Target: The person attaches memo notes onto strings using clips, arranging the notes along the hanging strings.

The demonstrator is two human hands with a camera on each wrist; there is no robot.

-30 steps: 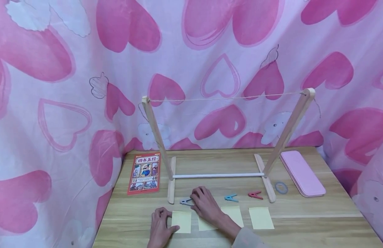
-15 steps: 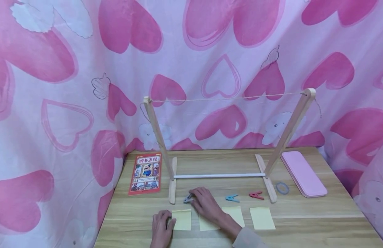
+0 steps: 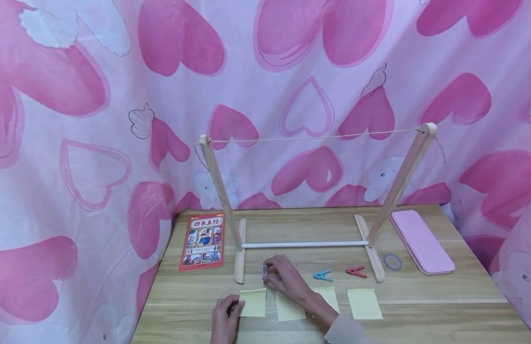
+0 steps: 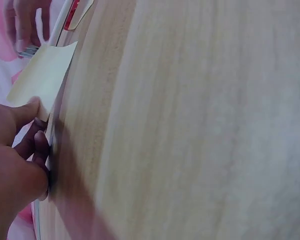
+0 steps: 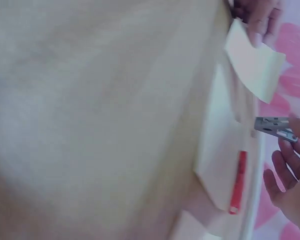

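Note:
My left hand point(image 3: 224, 317) pinches the left edge of a pale yellow sticky note point(image 3: 253, 304) between thumb and fingers. In the left wrist view this note point(image 4: 44, 75) is lifted at a tilt off the wooden table. My right hand point(image 3: 289, 283) holds a grey clothespin point(image 3: 265, 271) just beyond the note's top edge. The right wrist view shows the clothespin point(image 5: 271, 125) gripped at its handle end, its nose pointing towards the note. Under my right forearm lies a second sticky note point(image 3: 290, 306), partly covered. Further right lie a blue clothespin point(image 3: 322, 275) and a red clothespin point(image 3: 355, 272).
Behind the hands stands a wooden frame point(image 3: 393, 191) with a string point(image 3: 313, 138) tied across its top and a white rod point(image 3: 306, 244) low down. A red book point(image 3: 203, 241) lies left. On the right are a pink case point(image 3: 422, 242), a bluish ring point(image 3: 392, 261) and another sticky note point(image 3: 365, 304).
My right hand has picked up the grey clothespin from the table and turned it towards me. My left thumb has shifted to the note's edge, and the note has tilted up.

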